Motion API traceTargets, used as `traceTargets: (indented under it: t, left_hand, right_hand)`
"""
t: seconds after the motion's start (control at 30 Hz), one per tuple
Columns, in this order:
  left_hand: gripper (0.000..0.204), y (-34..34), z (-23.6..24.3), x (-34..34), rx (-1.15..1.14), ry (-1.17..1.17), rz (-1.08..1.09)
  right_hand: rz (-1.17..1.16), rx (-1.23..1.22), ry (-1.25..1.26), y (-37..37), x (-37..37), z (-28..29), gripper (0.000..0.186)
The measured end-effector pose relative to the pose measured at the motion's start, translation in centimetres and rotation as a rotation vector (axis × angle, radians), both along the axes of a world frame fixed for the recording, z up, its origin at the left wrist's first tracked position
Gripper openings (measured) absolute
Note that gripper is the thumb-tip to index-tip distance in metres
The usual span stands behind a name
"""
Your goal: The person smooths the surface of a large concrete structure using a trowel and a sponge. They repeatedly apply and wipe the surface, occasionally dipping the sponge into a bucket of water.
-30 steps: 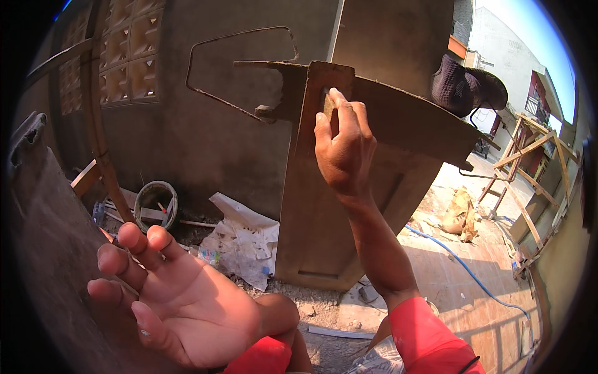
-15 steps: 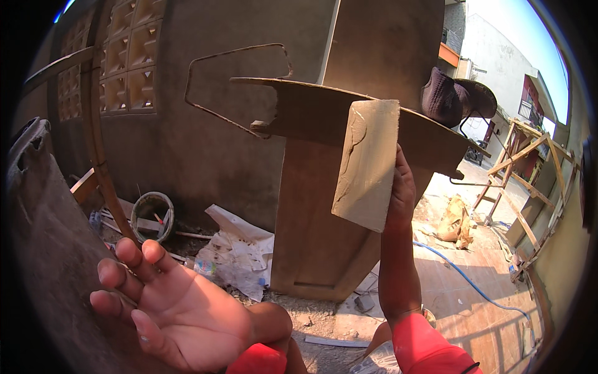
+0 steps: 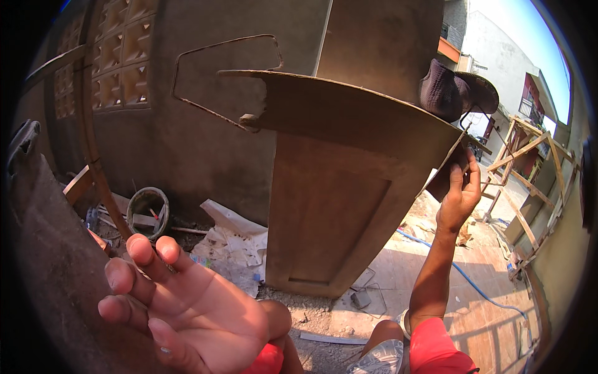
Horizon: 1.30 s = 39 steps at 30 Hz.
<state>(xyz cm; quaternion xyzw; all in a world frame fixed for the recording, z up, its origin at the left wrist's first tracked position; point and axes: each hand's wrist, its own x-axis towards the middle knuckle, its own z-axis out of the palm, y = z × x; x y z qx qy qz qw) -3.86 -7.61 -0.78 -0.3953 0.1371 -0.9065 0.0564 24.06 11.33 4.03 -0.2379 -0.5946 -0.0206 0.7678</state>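
My right hand grips a flat rectangular plastering float, now turned nearly edge-on at the right end of a curved ledge. Whether the float touches the ledge I cannot tell. The ledge juts out from a grey plastered pillar with a recessed panel. Low at the left, my left hand is palm up, fingers spread and slightly curled, with nothing in it. On the ledge's right end rests a dark cap.
Bent metal rods stick out past the ledge's left end. A bucket and a crumpled sheet lie by the wall. A blue hose crosses the tiled floor; a wooden frame stands at the right.
My right hand has carried the float rightward from before the ledge to its right end and turned it edge-on. My left hand stays open, shifted slightly right.
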Motion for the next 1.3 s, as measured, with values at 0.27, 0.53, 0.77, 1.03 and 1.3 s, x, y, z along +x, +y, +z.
traceTargets:
  t: [0.27, 0.53, 0.77, 1.03, 1.3]
  left_hand:
    - [0.037, 0.5, 0.0, 0.3, 0.042, -0.082, -0.066]
    - [0.039, -0.5, -0.3, -1.4, 0.048, -0.058, -0.013]
    - [0.039, -1.6, -0.4, -2.1, 0.066, -0.037, 0.009]
    - [0.037, -2.5, -0.4, -2.4, 0.099, -0.049, 0.058]
    - [0.038, 1.2, 0.4, 1.6, 0.053, 0.030, -0.038]
  right_hand:
    - [-0.501, 0.076, -0.099, 3.5, -1.1, -0.4, 0.034]
    - [-0.303, 0.177, -0.264, 1.1, -15.8, 0.9, 0.034]
    - [0.104, 0.166, -0.541, 0.0, -27.6, 0.5, 0.034]
    - [1.703, -0.379, 0.070, -4.2, -17.7, 0.4, 0.039]
    - [1.176, -0.397, 0.224, -2.1, -5.4, -4.6, 0.047]
